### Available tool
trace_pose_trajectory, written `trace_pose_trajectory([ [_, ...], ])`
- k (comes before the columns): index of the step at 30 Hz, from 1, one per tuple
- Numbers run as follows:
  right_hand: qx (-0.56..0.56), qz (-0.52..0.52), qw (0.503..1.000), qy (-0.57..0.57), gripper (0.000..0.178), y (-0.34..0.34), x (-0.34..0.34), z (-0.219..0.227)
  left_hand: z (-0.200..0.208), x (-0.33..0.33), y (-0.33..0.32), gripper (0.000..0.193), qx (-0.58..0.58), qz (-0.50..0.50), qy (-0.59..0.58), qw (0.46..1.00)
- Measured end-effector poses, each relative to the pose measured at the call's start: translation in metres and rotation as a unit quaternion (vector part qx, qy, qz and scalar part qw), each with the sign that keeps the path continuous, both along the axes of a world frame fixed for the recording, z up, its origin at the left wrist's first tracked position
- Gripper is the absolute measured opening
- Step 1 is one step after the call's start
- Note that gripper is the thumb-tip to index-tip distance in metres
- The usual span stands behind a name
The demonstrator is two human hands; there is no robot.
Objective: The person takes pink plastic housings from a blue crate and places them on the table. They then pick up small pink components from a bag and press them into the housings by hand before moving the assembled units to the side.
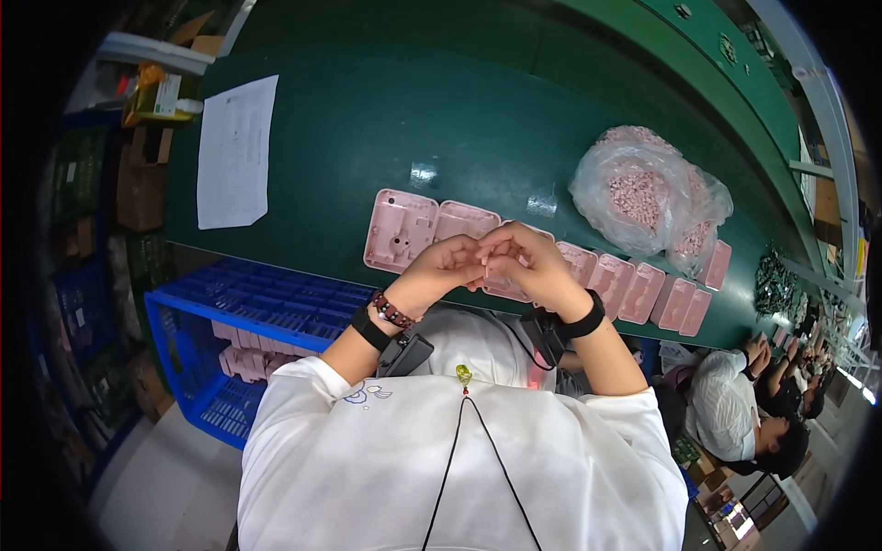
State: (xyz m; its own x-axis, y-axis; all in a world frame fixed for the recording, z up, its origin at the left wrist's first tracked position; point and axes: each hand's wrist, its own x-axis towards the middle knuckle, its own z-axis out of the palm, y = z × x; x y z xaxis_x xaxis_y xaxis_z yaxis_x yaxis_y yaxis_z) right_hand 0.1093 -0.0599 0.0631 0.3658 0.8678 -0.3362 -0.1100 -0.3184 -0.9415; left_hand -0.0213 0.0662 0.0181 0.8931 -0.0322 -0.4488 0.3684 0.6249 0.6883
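My left hand (443,268) and my right hand (533,264) meet fingertip to fingertip above the table's near edge. Both have curled, pinched fingers; whatever lies between them is too small or too hidden to name. Beneath and beyond them runs a row of pink plastic housings, open side up, partly covered by my hands. At the row's left end one pink housing (401,230) shows its inside, with a dark spot in one corner and small round holes. Another pink housing (467,220) sits beside it, just past my left fingers.
Clear plastic bags (634,197) of small pink parts stand on the green table (349,138) at the right. A white paper sheet (237,151) lies at the left. Below the table's left edge, a blue crate (197,367) holds pink pieces. Other people (735,404) sit further right.
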Motion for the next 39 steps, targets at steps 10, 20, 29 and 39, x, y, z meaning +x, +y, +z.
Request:
trace_pose_trajectory([
  [10, 0.097, 0.152, 0.945, -0.272, 0.017, 0.050, -0.035, -0.037, -0.017, -0.050, 0.025, 0.023, -0.051, 0.082, 0.055, 0.994],
  [20, 0.038, 0.084, 0.978, -0.189, 0.012, 0.072, -0.051, -0.046, -0.030, -0.057, 0.054, 0.022, 0.036, 0.069, 0.031, 0.996],
  [29, 0.098, 0.072, 0.967, -0.224, 0.011, 0.080, -0.052, -0.045, -0.028, -0.063, 0.069, 0.016, -0.027, 0.097, 0.074, 0.992],
  [39, 0.100, 0.197, 0.854, -0.470, 0.010, 0.121, -0.010, -0.076, -0.053, -0.064, 0.077, 0.026, 0.650, 0.122, 0.053, 0.749],
])
